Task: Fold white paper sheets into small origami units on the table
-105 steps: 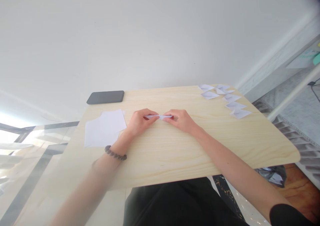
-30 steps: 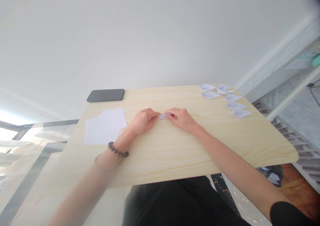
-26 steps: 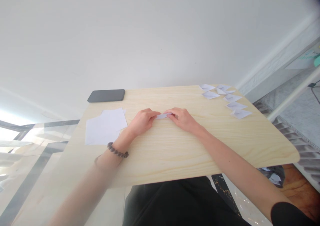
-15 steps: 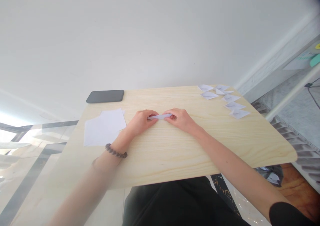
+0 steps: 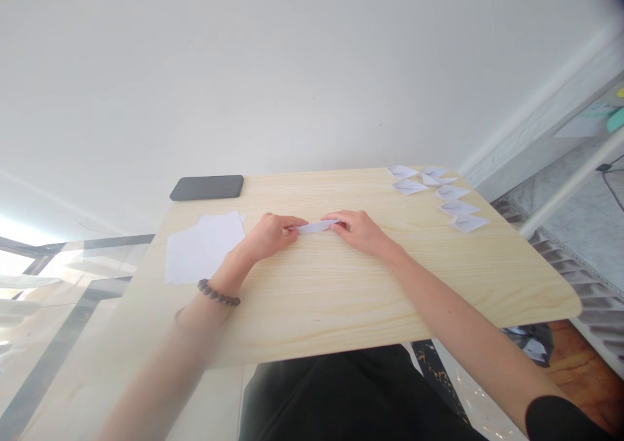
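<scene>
A narrow folded strip of white paper [image 5: 316, 226] lies on the light wooden table [image 5: 341, 285] near its middle. My left hand [image 5: 270, 234], with a dark bead bracelet [image 5: 218, 294] on the wrist, pinches the strip's left end with closed fingers. My right hand [image 5: 358, 231] pinches the strip's right end, fingers curled over it. Both hands rest on the tabletop.
A stack of flat white paper sheets [image 5: 203, 249] lies left of my left hand. A dark phone [image 5: 207, 187] sits at the table's far left edge. Several folded white paper triangles [image 5: 446, 194] lie at the far right corner. White wall behind; floor and a pale rail to the right.
My left hand has slid a little to the left along the strip, so more of the folded paper shows between my hands. My right hand has stayed in place.
</scene>
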{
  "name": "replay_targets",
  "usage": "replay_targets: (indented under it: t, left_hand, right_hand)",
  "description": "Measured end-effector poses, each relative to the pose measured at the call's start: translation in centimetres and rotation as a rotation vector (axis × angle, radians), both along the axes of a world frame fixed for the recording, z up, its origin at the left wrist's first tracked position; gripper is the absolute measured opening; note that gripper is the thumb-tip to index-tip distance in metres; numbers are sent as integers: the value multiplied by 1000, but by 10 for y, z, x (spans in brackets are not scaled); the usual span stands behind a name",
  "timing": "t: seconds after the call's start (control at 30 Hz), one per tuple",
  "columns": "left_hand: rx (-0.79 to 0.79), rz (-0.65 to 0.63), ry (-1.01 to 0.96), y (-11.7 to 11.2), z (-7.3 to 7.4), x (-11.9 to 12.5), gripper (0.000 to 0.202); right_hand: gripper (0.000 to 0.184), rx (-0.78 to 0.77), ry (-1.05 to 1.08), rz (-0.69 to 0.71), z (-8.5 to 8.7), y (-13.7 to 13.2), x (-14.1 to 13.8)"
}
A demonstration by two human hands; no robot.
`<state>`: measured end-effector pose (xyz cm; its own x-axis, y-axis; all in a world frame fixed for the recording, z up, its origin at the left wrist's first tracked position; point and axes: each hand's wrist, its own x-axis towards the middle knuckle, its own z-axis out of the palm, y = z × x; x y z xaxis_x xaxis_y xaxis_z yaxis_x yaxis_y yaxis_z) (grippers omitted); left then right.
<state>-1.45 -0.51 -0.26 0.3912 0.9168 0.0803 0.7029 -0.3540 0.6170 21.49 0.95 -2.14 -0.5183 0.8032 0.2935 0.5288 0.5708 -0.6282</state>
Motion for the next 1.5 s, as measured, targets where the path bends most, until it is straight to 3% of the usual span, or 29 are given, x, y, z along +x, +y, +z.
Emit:
replay_targets:
  t: [0.13,0.43,0.63,1.17,1.5]
  left_hand:
    - [31,-29,-14,0,-1,-3,28]
    - [212,-24,-71,-3,-16,19,23]
    - [340,5,-46,2,-16,4,21]
    - [324,-169,-9,4,-19,13,25]
    - [286,-147,3,5,-16,12,23]
  right_hand:
    - [30,-20,-9,-5,0,0,2]
    - [18,45,25,-29,-4,-4,-7]
    - [23,127,-16,-65,2,2,8]
    - [20,127,-45,-41,2,-4,-8]
    - [25,121,-119,134,4,-3,-1]
